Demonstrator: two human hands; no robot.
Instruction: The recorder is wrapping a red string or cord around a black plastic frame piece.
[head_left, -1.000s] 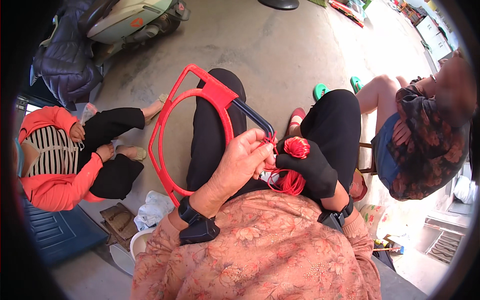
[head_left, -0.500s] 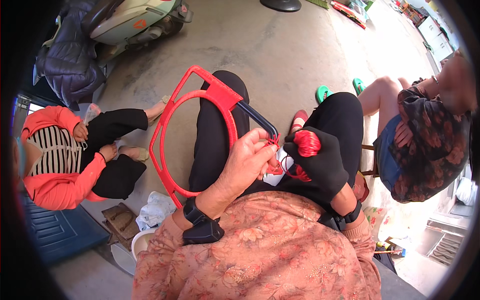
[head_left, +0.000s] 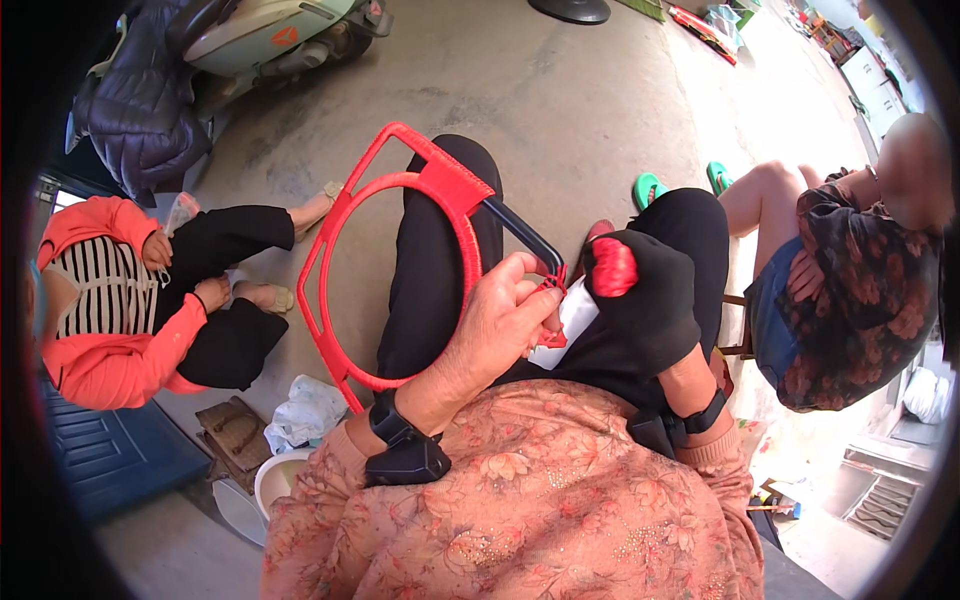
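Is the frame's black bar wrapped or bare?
Mostly bare: the black bar shows uncovered between the red wrapping and the left hand.

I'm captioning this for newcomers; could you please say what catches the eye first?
The bright red frame stands out first, left of centre, with the left hand pinching the bent end of its dark bar. Next come the shiny red cord bundle in the black-gloved right hand and the green sandals at upper right.
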